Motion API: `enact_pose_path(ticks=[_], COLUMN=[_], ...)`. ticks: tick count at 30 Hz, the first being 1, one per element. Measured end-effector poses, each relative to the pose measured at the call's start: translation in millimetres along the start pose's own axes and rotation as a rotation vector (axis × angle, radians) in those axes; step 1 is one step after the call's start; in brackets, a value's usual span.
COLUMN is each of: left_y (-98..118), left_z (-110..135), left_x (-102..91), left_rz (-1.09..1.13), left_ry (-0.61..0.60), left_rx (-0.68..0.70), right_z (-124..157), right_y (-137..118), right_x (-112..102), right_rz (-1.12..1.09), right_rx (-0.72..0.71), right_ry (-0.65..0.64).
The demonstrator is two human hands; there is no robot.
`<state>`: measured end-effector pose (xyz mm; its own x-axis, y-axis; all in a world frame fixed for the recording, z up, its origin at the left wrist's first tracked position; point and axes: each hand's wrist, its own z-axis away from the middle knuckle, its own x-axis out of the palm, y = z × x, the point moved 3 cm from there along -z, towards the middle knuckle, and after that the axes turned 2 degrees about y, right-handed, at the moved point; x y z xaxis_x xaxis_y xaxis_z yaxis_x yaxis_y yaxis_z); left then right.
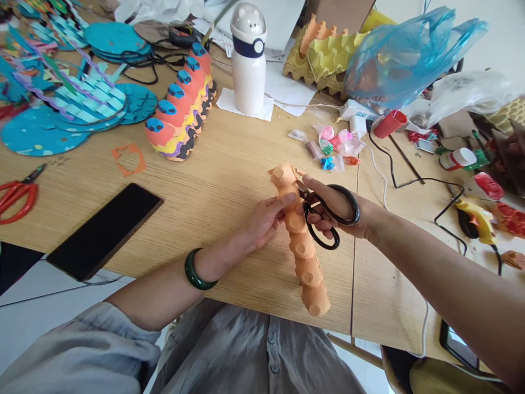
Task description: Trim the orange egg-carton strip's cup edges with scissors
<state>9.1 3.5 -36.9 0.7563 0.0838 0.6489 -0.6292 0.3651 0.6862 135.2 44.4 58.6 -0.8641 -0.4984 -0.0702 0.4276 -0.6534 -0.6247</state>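
My left hand (pixel 268 219) is closed on an orange egg-carton strip (pixel 302 249), its thumb lying across one of the upper bumps. The strip slants down toward the table's near edge. In my right hand (pixel 328 200) is a pair of black-handled scissors (pixel 350 205), with fingers and thumb around the loops. Their blades touch the right side of the strip near its far end, partly hidden by my hand. A small orange scrap (pixel 299 172) sticks out there.
Beyond the strip stands a painted egg-carton piece (pixel 180 109), beside a white bottle (pixel 249 76). On the left lie a phone (pixel 106 230) and red-handled scissors (pixel 18 194). To the right are clay packets (pixel 334 143), cables and a yellow glue gun (pixel 476 219).
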Motion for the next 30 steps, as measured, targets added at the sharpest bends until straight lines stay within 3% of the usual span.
enact_pose_path(ticks=[19,27,30], left_y=[-2.7,-3.7,-3.1], left_z=[0.4,-2.4,-4.1], left_x=[-1.1,-0.7,-0.4], left_rz=[-0.042,0.027,0.046], left_ry=[-0.034,-0.055,-0.082], left_rx=[-0.024,-0.032,-0.03], right_z=[1.1,4.9,3.7], right_y=[13.4,8.9,7.9], right_x=[3.4,2.1,1.5], right_rz=[-0.066,-0.013,-0.043], right_rx=[0.079,0.037,0.004], right_ry=[0.126,0.132,0.081])
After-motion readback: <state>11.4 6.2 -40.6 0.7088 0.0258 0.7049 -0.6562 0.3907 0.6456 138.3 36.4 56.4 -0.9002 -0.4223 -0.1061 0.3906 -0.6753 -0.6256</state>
